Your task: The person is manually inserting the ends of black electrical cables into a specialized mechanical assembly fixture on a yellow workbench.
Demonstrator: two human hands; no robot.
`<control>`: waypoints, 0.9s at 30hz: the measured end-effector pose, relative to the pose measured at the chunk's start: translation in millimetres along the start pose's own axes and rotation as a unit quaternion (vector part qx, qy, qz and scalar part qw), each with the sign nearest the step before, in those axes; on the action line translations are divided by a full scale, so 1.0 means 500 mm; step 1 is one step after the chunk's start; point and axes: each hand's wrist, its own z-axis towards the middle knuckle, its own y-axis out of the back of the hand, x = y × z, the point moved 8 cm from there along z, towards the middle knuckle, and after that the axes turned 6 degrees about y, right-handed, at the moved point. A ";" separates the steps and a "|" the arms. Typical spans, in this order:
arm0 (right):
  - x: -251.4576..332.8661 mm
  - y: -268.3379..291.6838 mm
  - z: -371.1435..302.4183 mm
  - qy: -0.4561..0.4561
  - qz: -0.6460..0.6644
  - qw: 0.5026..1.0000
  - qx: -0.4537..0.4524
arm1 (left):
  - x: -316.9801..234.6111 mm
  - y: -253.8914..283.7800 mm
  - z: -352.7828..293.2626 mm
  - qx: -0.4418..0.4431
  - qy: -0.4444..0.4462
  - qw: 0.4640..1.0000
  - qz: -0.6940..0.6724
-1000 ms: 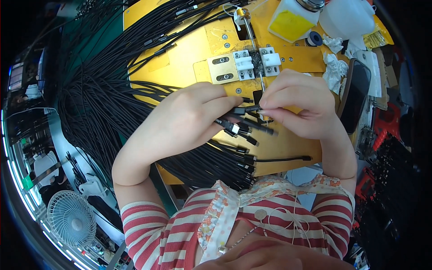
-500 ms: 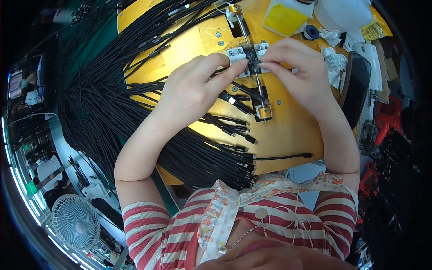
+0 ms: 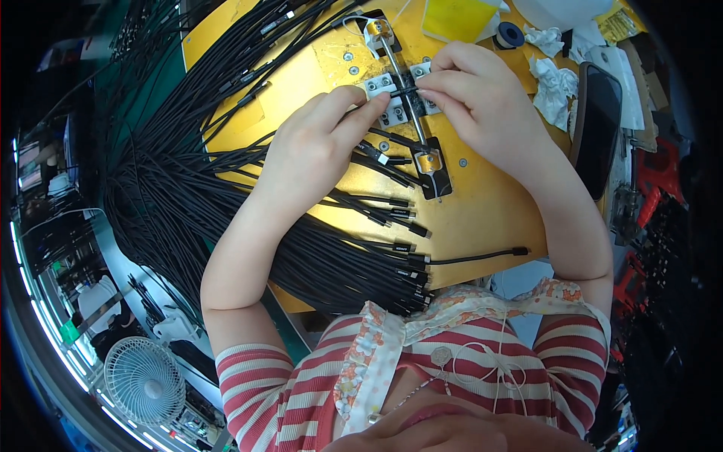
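A short black cable end (image 3: 400, 93) is stretched between my two hands, across a small fixture. My left hand (image 3: 312, 147) pinches it on the left with thumb and forefinger. On its other side, the fingertips of my right hand (image 3: 482, 102) are pinched at its end. A thin metal rod (image 3: 415, 119) crosses the cable there; whether it lies over or under is too small to tell. Gold end pieces (image 3: 428, 160) hold the rod, and screwed silver blocks (image 3: 378, 84) flank it. Black connector ends (image 3: 388, 159) lie just below my left hand.
A big bundle of black cables (image 3: 173, 177) fans over the gold plate (image 3: 486, 215) from the left. One cable end (image 3: 482, 257) sticks out near the front edge. At right are a phone (image 3: 599, 124), crumpled tissue (image 3: 553, 90) and a dark spool (image 3: 509, 35). A white fan (image 3: 145, 380) stands lower left.
The view has shifted slightly. Both hands stay at the fixture, and the black cable between them now shows clearly. The rod, which seemed broken by a dark patch, now looks continuous across the fixture.
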 end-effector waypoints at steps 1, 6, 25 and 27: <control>0.010 0.001 0.000 0.020 -0.035 0.999 0.007 | 0.000 0.000 0.000 0.003 0.004 1.000 -0.008; 0.031 0.001 -0.001 0.065 -0.130 0.987 0.063 | 0.008 -0.007 -0.001 0.039 0.040 0.998 -0.042; 0.008 0.025 -0.004 -0.014 0.166 0.985 0.033 | 0.023 -0.004 -0.003 0.018 0.046 0.996 -0.069; 0.013 0.029 0.001 -0.015 0.167 0.986 0.010 | 0.021 0.015 -0.001 -0.005 0.034 0.998 -0.054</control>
